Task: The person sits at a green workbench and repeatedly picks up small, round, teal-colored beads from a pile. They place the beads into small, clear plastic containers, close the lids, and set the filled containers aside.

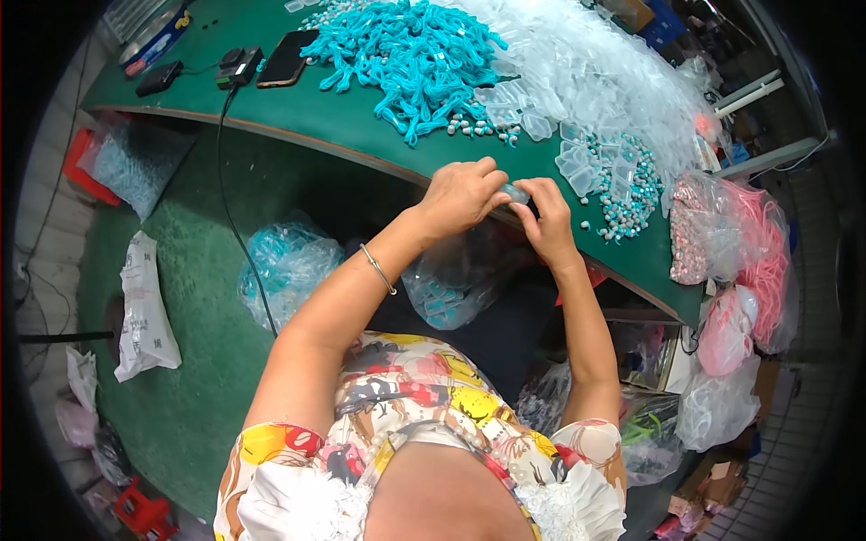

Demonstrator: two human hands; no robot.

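Note:
Between my two hands, just over the front edge of the green table (361,135), is a small clear plastic case with something bluish in it (515,193). My left hand (462,197) pinches its left end, fingers curled. At the other end, the thumb and fingers of my right hand (547,216) close on it. Beyond my hands lie a heap of turquoise cord bundles (406,59), a large pile of clear plastic cases (591,77), and many small grey and turquoise earplug-like pieces (627,194).
A phone (287,59) and a black charger-like device (238,68) with a hanging cable lie at the table's left. Bags of pink cords (753,252) and pink pieces (690,230) sit at the right. Below the table are bags of turquoise items (287,261) and a white sack (142,311).

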